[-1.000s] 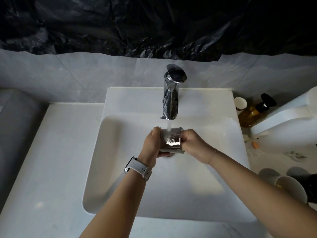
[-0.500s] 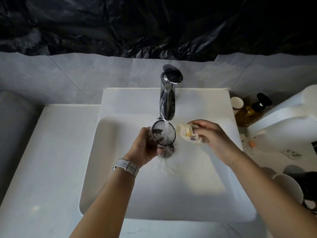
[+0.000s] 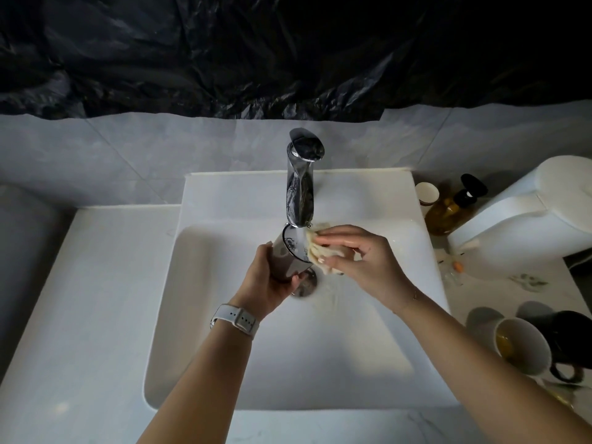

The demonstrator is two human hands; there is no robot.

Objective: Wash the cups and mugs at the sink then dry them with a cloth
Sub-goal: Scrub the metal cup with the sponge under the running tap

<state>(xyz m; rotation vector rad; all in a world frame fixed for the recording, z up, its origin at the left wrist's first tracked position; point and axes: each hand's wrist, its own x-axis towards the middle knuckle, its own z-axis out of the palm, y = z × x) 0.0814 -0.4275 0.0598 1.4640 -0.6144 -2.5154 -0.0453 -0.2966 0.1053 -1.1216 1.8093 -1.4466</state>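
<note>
head view: left hand [image 3: 267,277] hides cup [image 3: 290,256] base.

Both forearms were bare to the lower frame edge; no sleeves were visible on either. The left hand [image 3: 272,277] wore nothing on the fingers that could be made out. On the left wrist sat a white watch strap [image 3: 235,320], smooth and rubbery in look, with a row of small adjustment holes and a pin closure facing up; the watch face itself was turned out of view. The right hand [image 3: 362,261] showed short, pale nails, lightly glossy. On the right wrist there was a very thin chain bracelet [image 3: 415,296], fine enough that its links could not be told. No rings were discernible.
</note>
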